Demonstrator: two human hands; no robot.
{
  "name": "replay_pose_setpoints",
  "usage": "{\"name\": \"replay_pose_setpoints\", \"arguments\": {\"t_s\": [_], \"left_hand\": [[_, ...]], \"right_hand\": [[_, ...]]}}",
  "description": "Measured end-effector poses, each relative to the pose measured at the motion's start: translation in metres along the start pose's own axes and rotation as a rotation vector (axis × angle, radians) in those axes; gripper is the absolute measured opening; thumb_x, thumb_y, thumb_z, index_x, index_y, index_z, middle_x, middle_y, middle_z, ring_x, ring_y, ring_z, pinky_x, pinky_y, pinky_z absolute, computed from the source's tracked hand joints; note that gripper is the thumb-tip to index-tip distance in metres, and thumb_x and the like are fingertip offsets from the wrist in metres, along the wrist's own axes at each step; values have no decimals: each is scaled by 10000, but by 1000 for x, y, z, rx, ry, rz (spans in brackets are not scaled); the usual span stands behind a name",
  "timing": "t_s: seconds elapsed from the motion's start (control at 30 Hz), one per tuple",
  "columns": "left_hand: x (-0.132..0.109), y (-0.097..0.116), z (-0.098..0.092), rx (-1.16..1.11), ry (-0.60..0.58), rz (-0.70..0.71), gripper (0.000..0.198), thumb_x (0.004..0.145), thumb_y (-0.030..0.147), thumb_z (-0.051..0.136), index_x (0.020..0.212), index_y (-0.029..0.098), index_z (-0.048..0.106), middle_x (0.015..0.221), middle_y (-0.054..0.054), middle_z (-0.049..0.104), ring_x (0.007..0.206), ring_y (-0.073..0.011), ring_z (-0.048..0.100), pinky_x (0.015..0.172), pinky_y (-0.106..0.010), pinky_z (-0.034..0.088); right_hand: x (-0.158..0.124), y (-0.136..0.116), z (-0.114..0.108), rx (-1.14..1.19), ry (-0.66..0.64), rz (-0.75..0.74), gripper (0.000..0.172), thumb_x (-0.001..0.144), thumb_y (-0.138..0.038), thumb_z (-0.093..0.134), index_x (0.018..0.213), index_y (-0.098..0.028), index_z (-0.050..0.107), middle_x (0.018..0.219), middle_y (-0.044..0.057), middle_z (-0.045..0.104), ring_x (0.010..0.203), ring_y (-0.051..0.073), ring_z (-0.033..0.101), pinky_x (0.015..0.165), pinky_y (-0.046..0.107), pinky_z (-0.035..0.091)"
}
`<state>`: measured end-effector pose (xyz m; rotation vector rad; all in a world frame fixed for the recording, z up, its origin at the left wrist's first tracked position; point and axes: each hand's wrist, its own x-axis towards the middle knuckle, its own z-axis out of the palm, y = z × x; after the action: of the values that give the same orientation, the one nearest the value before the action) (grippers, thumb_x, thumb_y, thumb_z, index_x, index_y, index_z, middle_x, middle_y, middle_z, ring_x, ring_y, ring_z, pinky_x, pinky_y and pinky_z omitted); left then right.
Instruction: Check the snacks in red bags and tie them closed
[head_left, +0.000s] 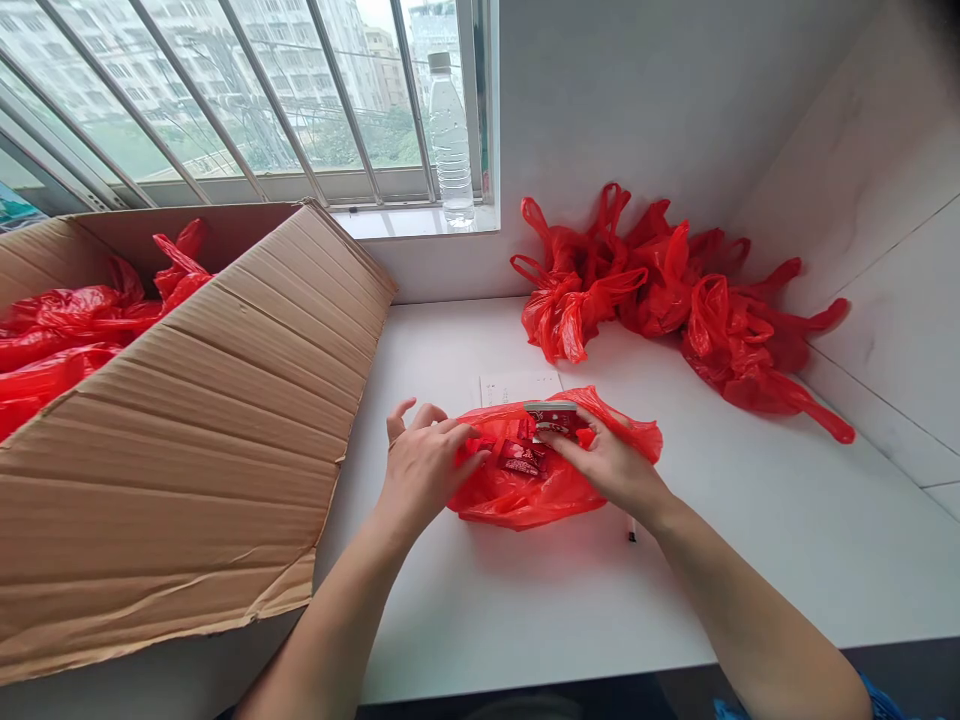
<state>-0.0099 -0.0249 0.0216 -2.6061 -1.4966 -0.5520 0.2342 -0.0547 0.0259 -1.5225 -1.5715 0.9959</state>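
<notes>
An open red plastic bag lies on the white table, with small dark red packets inside it. My right hand reaches into the bag from the right, its fingers closed round a small flat dark red box with a pale edge. At the bag's left side is my left hand, its thumb and forefinger near the bag's edge and the other fingers spread; whether it pinches the plastic I cannot tell. Part of a white paper with writing shows behind the bag.
Several tied red bags lie along the back right of the table. A large cardboard box holding red bags stands at left. A clear bottle is on the windowsill. A pen lies near my right wrist.
</notes>
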Motion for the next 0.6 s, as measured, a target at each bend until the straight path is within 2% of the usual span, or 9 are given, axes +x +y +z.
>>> {"name": "replay_pose_setpoints", "arguments": {"t_s": [0.1, 0.2, 0.33, 0.43, 0.6], "left_hand": [[-2, 1, 4, 66, -55, 0, 158, 850, 409, 694, 878, 253, 691, 759, -14, 686, 942, -270, 615, 1117, -604, 182], [-4, 4, 7, 100, -70, 3, 207, 835, 429, 702, 802, 233, 645, 759, -26, 657, 949, -278, 603, 1116, -605, 185], [-5, 9, 9, 115, -76, -6, 207, 831, 383, 699, 754, 222, 594, 748, -20, 654, 907, -264, 594, 1090, -586, 212], [-4, 11, 8, 97, -41, -59, 157, 881, 288, 628, 741, 222, 601, 722, -6, 673, 862, -237, 597, 1063, -547, 229], [1, 11, 4, 49, 94, -136, 226, 972, 215, 490, 828, 244, 662, 782, 11, 731, 807, -191, 613, 998, -448, 275]], "right_hand": [[-1, -3, 1, -42, 22, -53, 246, 923, -497, 581, 1059, -330, 699, 1001, 9, 737, 968, 259, 695, 805, 385, 554], [-2, -4, 2, -65, 73, -130, 246, 944, -486, 552, 1013, -301, 698, 1001, 15, 732, 944, 247, 694, 798, 363, 550], [1, 3, 6, -187, 134, -200, 254, 962, -478, 525, 974, -281, 684, 888, 30, 727, 836, 243, 695, 775, 367, 555], [5, 13, 9, -283, 177, -233, 257, 972, -452, 503, 1012, -281, 690, 863, 37, 711, 833, 248, 692, 775, 385, 566], [11, 26, 9, -304, 201, -279, 243, 953, -364, 534, 1140, -310, 679, 1031, 50, 696, 1027, 261, 661, 883, 423, 564]]}}
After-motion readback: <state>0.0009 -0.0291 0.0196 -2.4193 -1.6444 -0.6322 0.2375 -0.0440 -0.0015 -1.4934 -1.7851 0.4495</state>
